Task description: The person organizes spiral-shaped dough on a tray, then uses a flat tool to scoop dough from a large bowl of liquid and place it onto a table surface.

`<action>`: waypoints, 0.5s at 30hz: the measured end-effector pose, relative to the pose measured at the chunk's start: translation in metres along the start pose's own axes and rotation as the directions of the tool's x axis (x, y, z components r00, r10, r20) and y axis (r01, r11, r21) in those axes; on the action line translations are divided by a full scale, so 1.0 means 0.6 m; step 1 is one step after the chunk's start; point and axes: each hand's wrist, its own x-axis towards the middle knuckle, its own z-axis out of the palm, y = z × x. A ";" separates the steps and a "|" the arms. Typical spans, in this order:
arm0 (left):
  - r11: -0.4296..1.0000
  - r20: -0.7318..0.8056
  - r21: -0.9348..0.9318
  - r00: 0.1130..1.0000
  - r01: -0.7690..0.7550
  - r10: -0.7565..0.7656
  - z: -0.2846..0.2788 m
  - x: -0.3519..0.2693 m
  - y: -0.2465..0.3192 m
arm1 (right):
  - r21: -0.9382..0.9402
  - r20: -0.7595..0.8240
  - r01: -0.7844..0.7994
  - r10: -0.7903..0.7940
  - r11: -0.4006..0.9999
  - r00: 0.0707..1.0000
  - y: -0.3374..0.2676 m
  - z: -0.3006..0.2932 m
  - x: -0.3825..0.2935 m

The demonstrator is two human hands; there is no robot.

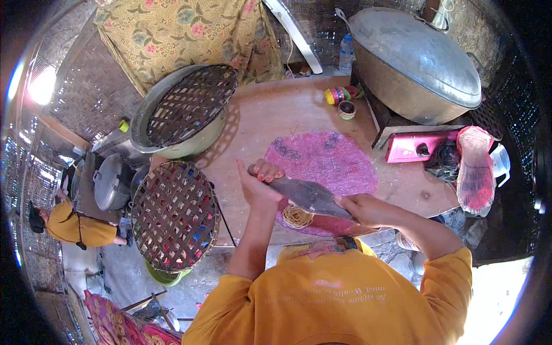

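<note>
A dark grey flat tool, broad like a cleaver blade or paddle (312,194), is held slantwise above the table in front of my chest. My left hand (261,185) wraps its fingers around the narrow end, with the thumb sticking out. At the broad end, my right hand (366,209) grips the edge. Below the tool, a coil of thin cream-coloured strands (297,217) rests on a pink mesh cloth (323,159). Part of the mesh near my body is hidden by the tool and my right hand.
A wooden table (258,112) bears a large basin (189,144) with a woven tray (189,103). Another lattice tray (174,215) stands left. Rightward are a big lidded pot (414,64), a pink stove (405,147) and a small cup (346,110). Another person (82,224) is far left.
</note>
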 end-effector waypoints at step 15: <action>0.295 -0.178 0.895 0.874 0.335 -0.453 -0.139 -0.027 -0.054 | 0.116 -0.179 0.173 -0.150 0.978 0.972 0.077 0.013 0.022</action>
